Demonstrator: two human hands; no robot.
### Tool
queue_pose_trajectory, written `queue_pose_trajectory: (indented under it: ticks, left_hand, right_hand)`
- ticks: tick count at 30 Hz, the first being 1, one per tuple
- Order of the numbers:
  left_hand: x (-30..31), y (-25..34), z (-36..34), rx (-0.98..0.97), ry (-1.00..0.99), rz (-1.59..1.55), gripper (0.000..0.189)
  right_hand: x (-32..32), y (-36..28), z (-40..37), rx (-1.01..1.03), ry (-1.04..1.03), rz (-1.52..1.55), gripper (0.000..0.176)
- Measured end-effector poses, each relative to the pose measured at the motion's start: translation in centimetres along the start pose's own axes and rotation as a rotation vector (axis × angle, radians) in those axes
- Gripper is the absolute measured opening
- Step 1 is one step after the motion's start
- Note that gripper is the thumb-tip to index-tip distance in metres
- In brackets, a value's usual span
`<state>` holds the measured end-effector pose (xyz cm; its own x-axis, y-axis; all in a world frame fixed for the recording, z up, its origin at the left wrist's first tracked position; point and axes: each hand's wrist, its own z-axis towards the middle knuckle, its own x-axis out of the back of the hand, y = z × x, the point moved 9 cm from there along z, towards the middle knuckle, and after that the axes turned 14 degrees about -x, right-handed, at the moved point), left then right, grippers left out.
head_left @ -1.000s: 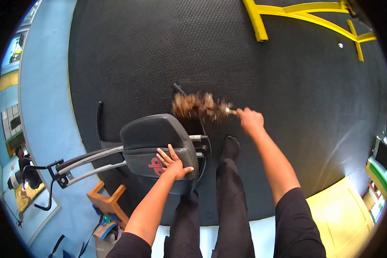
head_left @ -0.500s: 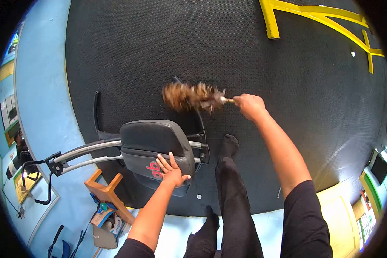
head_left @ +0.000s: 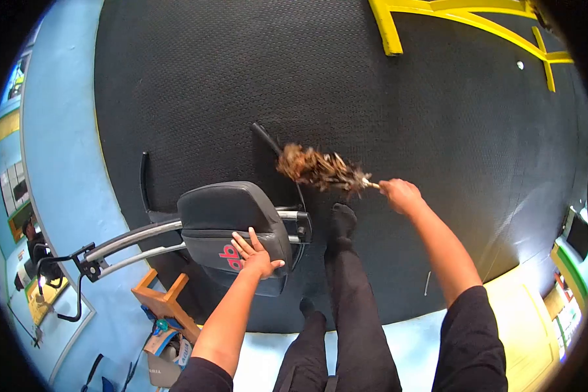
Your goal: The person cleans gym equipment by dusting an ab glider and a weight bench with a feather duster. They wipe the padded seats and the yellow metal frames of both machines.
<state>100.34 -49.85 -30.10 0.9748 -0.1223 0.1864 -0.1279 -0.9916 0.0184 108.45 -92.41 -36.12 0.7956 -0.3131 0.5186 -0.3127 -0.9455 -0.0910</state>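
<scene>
Over black rubber floor mat: right hand clenches brown feather duster beside black padded exercise-machine seat; left hand rests flat, fingers spread, on seat.

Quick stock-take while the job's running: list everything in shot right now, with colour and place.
feather duster: one, brown, in the air over the mat, just beyond the seat pad
seat pad: one, black with red lettering, left of centre
rails: two, chrome, running left from the seat pad
mat: one, black and textured, covering most of the floor
frame: one, yellow, on the mat at the top right
wooden stand: one, orange-brown, lower left
blue floor: one strip, along the left edge of the mat
legs: two, in black trousers, bottom centre
left hand: open, flat on the near edge of the seat pad
right hand: closed round the handle of the feather duster
</scene>
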Motion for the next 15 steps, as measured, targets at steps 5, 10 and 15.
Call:
queue_pose_trajectory:
  ticks: [5,10,15]
  left_hand:
    - [-0.5,-1.0,0.5,0.076,0.035,-0.014,0.153]
    - [-0.2,-0.7,0.1,0.067,0.029,-0.023,0.154]
    - [0.1,-0.6,-0.4,0.068,0.081,-0.064,0.155]
  right_hand:
    - [-2.9,2.6,-3.3,-0.074,0.029,0.103,0.023]
    - [-9.8,0.2,-6.2,-0.18,-0.011,0.286,0.022]
    - [-19.8,0.4,-16.6,-0.325,-0.144,0.386,0.018]
